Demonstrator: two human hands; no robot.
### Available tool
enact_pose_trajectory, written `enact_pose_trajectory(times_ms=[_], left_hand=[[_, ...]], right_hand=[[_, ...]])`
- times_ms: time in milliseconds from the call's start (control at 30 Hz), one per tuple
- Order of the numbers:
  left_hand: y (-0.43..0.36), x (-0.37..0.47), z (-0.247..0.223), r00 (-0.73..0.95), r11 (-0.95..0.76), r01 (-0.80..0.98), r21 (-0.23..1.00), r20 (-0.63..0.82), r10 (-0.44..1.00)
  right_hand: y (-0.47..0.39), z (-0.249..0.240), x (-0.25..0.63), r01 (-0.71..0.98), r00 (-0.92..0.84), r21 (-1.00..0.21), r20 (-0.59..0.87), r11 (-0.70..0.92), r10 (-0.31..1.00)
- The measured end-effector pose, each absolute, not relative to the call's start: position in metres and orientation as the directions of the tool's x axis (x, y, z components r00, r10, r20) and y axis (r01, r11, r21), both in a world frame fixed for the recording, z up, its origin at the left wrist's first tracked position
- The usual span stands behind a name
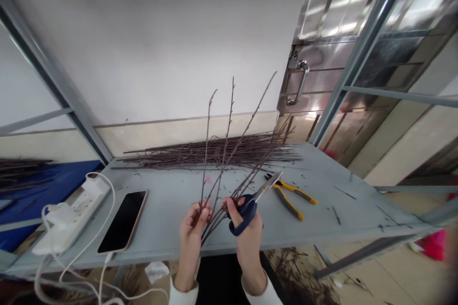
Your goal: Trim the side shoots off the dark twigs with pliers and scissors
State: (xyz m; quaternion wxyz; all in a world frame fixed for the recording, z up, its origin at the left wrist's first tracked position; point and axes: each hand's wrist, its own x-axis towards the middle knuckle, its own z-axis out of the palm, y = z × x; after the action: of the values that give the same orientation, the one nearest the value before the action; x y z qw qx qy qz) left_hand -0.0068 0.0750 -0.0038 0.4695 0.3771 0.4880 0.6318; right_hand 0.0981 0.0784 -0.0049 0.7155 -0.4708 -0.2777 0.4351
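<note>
Several thin brown twigs (227, 138) stand up from my hands and fan out toward the wall. My left hand (195, 221) is closed around the lower part of some of them. Dark blue-handled scissors (246, 214) are in my right hand (246, 233), their blades pointing up and right, and its fingers also pinch a few twigs that lean right. A large pile of twigs (200, 152) lies across the back of the grey table (171, 200). Yellow-and-black pliers (291, 195) rest open just right of the scissors.
A phone (122, 221) on a charging cable and a white power strip (77, 214) occupy the left side. Small twig scraps (336, 215) dot the right side. Metal posts (358, 66) frame the table, and cut twigs (298, 279) litter the floor.
</note>
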Motion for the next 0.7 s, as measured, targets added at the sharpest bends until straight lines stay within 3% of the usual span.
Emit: enact_pose_trajectory(times_ms=[367,500,700], left_hand=[[0.076,-0.004,-0.019,-0.333,-0.139,-0.066,0.988,0.11,0.937],[0.076,-0.001,-0.022,-0.395,-0.16,-0.066,0.985,0.121,0.911],[0.077,0.0,-0.021,-0.352,-0.146,-0.105,0.984,0.1,0.93]], right_hand=[[0.085,-0.021,0.096,-0.411,0.499,-0.891,-0.041,0.195,0.866],[0.086,-0.022,0.096,-0.453,0.517,-0.868,-0.067,0.206,0.853],[0.086,-0.022,0.099,-0.446,0.444,-0.879,-0.054,0.168,0.894]])
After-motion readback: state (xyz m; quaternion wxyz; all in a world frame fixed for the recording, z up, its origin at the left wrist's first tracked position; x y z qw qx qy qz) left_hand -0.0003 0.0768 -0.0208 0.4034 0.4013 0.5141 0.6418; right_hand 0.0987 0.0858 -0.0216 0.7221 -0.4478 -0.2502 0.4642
